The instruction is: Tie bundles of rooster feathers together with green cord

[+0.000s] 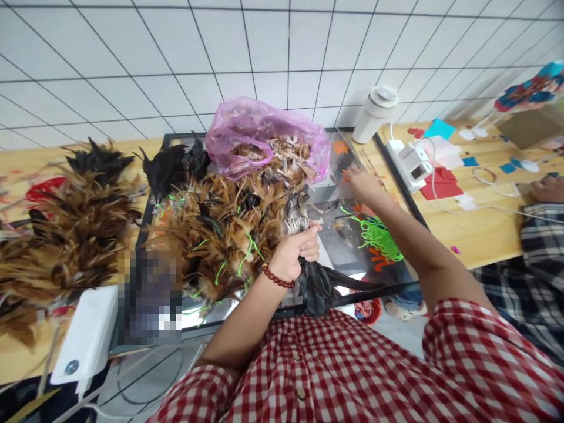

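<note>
My left hand (294, 254): curled tight round a bundle of dark feathers (318, 283), quill ends poking up past my thumb, vanes hanging down toward my shirt at 6 o'clock. A red bead bracelet (277, 277) sits on that wrist.
Step in hand: I judge I am gathering feathers into a bunch, one hand gripping while the other fetches.
Feather heap (220, 229): brown and tan feathers just at 9 o'clock of my left hand, threaded with bits of green string, lying on the glass surface (399, 194).
Green string tangle (376, 238): loose on the glass at 3 o'clock of my left hand, between my two arms.
My right hand (362, 183): stretched out toward 1 o'clock, fingers loosely bent and resting low on the glass; I cannot tell whether it pinches anything.
Pink bag (264, 136): at 12 o'clock, mouth open, more feathers spilling from it.
White cup (375, 113): upright beyond my right hand, by the tiled wall.
Next move: it likely calls for a steady grip on the bunch, quills kept level.
Another person's hand (546, 189): far at 3 o'clock, on the wooden top, apart from mine.
</note>
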Demonstrator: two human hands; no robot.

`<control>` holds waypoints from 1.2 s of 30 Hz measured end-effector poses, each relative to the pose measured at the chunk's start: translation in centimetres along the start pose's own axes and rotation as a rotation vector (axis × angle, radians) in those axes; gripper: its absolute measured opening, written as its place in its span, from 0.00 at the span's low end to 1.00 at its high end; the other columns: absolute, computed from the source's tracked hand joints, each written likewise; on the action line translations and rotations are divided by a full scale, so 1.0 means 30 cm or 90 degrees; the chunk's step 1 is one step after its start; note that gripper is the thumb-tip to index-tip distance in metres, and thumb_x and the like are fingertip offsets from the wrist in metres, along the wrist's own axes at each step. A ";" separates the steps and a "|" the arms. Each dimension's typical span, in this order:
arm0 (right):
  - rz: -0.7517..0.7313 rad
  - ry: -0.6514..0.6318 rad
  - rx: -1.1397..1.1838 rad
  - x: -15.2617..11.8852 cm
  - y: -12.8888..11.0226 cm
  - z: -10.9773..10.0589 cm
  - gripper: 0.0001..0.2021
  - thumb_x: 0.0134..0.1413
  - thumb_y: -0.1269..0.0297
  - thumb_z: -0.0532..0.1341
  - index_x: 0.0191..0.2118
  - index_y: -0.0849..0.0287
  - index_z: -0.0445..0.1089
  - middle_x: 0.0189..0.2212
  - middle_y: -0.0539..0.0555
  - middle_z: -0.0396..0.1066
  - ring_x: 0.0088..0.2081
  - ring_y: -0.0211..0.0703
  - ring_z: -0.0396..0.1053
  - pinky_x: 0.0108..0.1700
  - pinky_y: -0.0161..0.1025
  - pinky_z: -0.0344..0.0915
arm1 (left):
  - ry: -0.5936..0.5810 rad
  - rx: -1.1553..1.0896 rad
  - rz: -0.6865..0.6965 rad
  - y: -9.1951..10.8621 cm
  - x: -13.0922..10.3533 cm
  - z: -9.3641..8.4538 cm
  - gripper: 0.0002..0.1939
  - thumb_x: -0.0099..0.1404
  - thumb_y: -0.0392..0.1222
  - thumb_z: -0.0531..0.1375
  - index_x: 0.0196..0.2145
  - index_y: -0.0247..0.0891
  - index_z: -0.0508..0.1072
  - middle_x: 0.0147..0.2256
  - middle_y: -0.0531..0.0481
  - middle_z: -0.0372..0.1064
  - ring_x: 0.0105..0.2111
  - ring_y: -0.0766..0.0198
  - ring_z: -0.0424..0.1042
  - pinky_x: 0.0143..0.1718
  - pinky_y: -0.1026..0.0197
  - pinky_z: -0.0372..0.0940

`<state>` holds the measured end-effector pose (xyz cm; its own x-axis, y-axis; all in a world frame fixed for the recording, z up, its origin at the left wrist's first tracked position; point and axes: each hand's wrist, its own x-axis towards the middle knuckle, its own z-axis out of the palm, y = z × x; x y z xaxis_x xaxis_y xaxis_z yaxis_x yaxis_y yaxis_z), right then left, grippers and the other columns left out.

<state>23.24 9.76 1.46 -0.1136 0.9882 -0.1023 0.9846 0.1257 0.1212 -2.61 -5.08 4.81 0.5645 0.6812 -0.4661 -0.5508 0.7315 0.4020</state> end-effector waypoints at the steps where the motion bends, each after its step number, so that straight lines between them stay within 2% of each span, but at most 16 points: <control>1: -0.036 0.004 0.029 -0.037 -0.038 0.004 0.24 0.61 0.77 0.51 0.61 0.76 0.69 0.57 0.76 0.71 0.57 0.59 0.71 0.57 0.48 0.66 | 0.000 0.005 0.000 -0.003 -0.004 0.007 0.07 0.61 0.36 0.68 0.31 0.35 0.72 0.14 0.65 0.44 0.13 0.76 0.44 0.17 0.72 0.45; 4: -0.143 -0.030 0.143 -0.125 -0.092 -0.019 0.31 0.55 0.79 0.53 0.65 0.63 0.68 0.62 0.62 0.72 0.60 0.51 0.71 0.60 0.42 0.66 | 0.010 0.033 0.018 -0.009 -0.014 0.022 0.08 0.62 0.37 0.68 0.31 0.35 0.71 0.15 0.65 0.43 0.13 0.77 0.44 0.17 0.72 0.44; 6: -0.119 -0.038 0.168 -0.174 -0.080 -0.052 0.34 0.54 0.80 0.53 0.66 0.60 0.68 0.61 0.59 0.74 0.59 0.49 0.72 0.61 0.41 0.66 | 0.019 0.045 0.031 -0.008 -0.018 0.024 0.08 0.62 0.37 0.68 0.30 0.35 0.71 0.15 0.65 0.43 0.13 0.77 0.44 0.17 0.72 0.44; 8: -0.035 -0.033 0.121 -0.230 -0.064 -0.076 0.32 0.55 0.79 0.53 0.67 0.63 0.67 0.60 0.63 0.74 0.59 0.53 0.74 0.60 0.44 0.67 | 0.022 0.049 0.037 -0.002 -0.020 0.024 0.08 0.63 0.37 0.67 0.30 0.36 0.70 0.15 0.65 0.43 0.13 0.77 0.44 0.16 0.72 0.43; 10: 0.020 -0.074 0.046 -0.295 -0.075 -0.077 0.29 0.57 0.77 0.54 0.64 0.66 0.69 0.56 0.68 0.76 0.55 0.57 0.76 0.56 0.45 0.70 | 0.011 0.048 0.050 0.005 -0.024 0.022 0.08 0.62 0.36 0.67 0.30 0.36 0.70 0.14 0.65 0.43 0.13 0.77 0.43 0.16 0.71 0.43; 11: 0.010 -0.101 0.025 -0.328 -0.092 -0.071 0.27 0.58 0.77 0.54 0.62 0.67 0.71 0.53 0.69 0.77 0.53 0.57 0.77 0.54 0.45 0.71 | 0.004 0.051 0.061 0.007 -0.025 0.022 0.08 0.62 0.37 0.67 0.30 0.36 0.70 0.14 0.65 0.44 0.13 0.77 0.43 0.16 0.71 0.43; 13: -0.086 -0.114 0.055 -0.389 -0.133 -0.053 0.25 0.58 0.77 0.54 0.59 0.65 0.74 0.54 0.67 0.77 0.53 0.54 0.77 0.54 0.43 0.71 | -0.007 0.071 0.095 0.008 -0.029 0.023 0.09 0.60 0.37 0.69 0.31 0.36 0.71 0.14 0.65 0.44 0.13 0.77 0.44 0.17 0.71 0.43; 15: -0.157 -0.064 0.144 -0.431 -0.159 -0.049 0.27 0.57 0.78 0.54 0.60 0.61 0.73 0.58 0.63 0.75 0.56 0.50 0.75 0.58 0.42 0.69 | 0.000 0.106 0.137 0.003 -0.033 0.027 0.12 0.57 0.39 0.71 0.33 0.36 0.72 0.14 0.66 0.45 0.13 0.78 0.45 0.18 0.71 0.43; 17: -0.130 0.027 0.241 -0.456 -0.159 -0.073 0.26 0.59 0.76 0.53 0.60 0.60 0.73 0.60 0.62 0.74 0.57 0.50 0.74 0.60 0.45 0.68 | 0.008 0.141 0.160 -0.005 -0.036 0.033 0.17 0.53 0.39 0.74 0.38 0.37 0.73 0.15 0.67 0.47 0.14 0.78 0.47 0.19 0.71 0.44; 19: -0.084 0.104 0.342 -0.474 -0.147 -0.125 0.21 0.65 0.70 0.53 0.59 0.62 0.74 0.55 0.63 0.77 0.53 0.52 0.76 0.57 0.47 0.70 | 0.004 0.167 0.157 -0.012 -0.040 0.044 0.24 0.50 0.37 0.75 0.44 0.38 0.72 0.16 0.68 0.49 0.14 0.78 0.47 0.19 0.70 0.44; 20: -0.097 0.123 0.389 -0.486 -0.144 -0.159 0.20 0.68 0.65 0.54 0.59 0.62 0.73 0.52 0.63 0.78 0.50 0.51 0.77 0.55 0.47 0.71 | -0.003 0.180 0.148 -0.016 -0.042 0.051 0.26 0.49 0.36 0.75 0.44 0.39 0.72 0.17 0.68 0.50 0.14 0.78 0.48 0.19 0.70 0.44; 23: -0.266 0.152 0.394 -0.536 -0.172 -0.272 0.22 0.69 0.59 0.57 0.64 0.57 0.68 0.54 0.61 0.76 0.54 0.52 0.74 0.57 0.51 0.70 | -0.026 0.234 0.098 -0.025 -0.048 0.077 0.20 0.49 0.32 0.73 0.36 0.38 0.69 0.17 0.67 0.52 0.14 0.79 0.48 0.19 0.70 0.43; 26: -0.462 0.168 0.198 -0.586 -0.241 -0.356 0.23 0.71 0.68 0.53 0.68 0.50 0.64 0.66 0.58 0.66 0.67 0.55 0.62 0.69 0.61 0.57 | -0.019 0.295 0.029 -0.034 -0.051 0.103 0.17 0.50 0.26 0.68 0.25 0.38 0.62 0.16 0.64 0.51 0.14 0.79 0.49 0.17 0.71 0.43; 28: -0.535 0.141 0.127 -0.601 -0.278 -0.376 0.25 0.71 0.72 0.50 0.69 0.51 0.62 0.66 0.56 0.66 0.69 0.53 0.58 0.71 0.62 0.52 | -0.013 0.314 0.004 -0.041 -0.051 0.114 0.17 0.50 0.23 0.63 0.21 0.38 0.59 0.15 0.64 0.50 0.14 0.79 0.49 0.17 0.72 0.45; 32: -0.552 0.086 0.128 -0.588 -0.291 -0.354 0.24 0.69 0.72 0.50 0.66 0.55 0.65 0.54 0.59 0.74 0.65 0.54 0.62 0.71 0.63 0.53 | -0.045 0.328 0.010 -0.055 -0.047 0.112 0.17 0.49 0.22 0.59 0.17 0.39 0.56 0.14 0.63 0.47 0.13 0.79 0.48 0.16 0.71 0.46; 36: -0.556 0.079 0.122 -0.585 -0.272 -0.321 0.21 0.67 0.71 0.51 0.62 0.55 0.69 0.51 0.59 0.75 0.60 0.55 0.65 0.70 0.61 0.54 | -0.047 0.357 0.010 -0.069 -0.032 0.095 0.18 0.44 0.22 0.60 0.17 0.40 0.55 0.15 0.65 0.45 0.13 0.80 0.47 0.16 0.71 0.44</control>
<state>15.92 -7.78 11.77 -0.8340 0.5511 0.0283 0.5447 0.8303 -0.1177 -0.24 -7.16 6.67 0.6114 0.6776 -0.4087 -0.1599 0.6117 0.7748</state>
